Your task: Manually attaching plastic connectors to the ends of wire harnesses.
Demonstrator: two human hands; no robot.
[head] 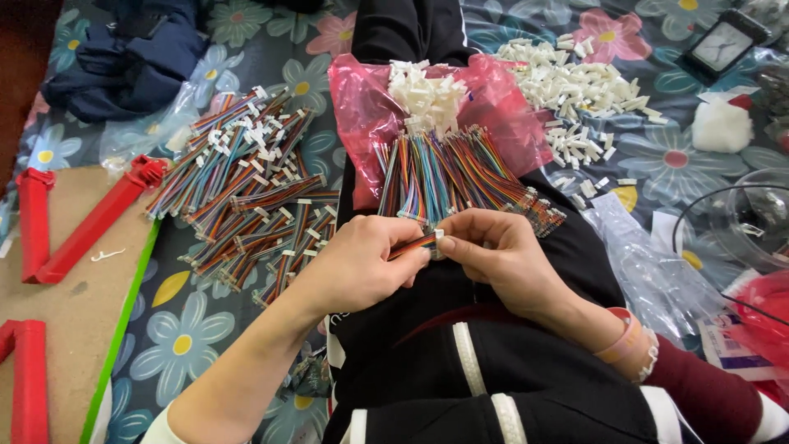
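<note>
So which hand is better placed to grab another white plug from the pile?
Probably the right hand: it sits directly below the white connectors on the pink bag, while the left hand grips the coloured wire bundle.

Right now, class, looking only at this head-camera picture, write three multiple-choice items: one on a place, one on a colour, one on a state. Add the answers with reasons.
1. Where does the heap of loose white connectors lie?
A. on the floral cloth, right of the pink bag
B. on the brown board
C. on the dark blue garment

2. What colour is the plastic bag on the lap?
A. green
B. pink
C. yellow

3. What are the two hands doing?
A. resting flat on the cloth
B. holding scissors
C. pinching one striped wire bundle between them

Answers: 1 A, the heap sits on the flowered cloth. 2 B, the bag is pink. 3 C, left hand and right hand meet on the wire bundle.
</note>
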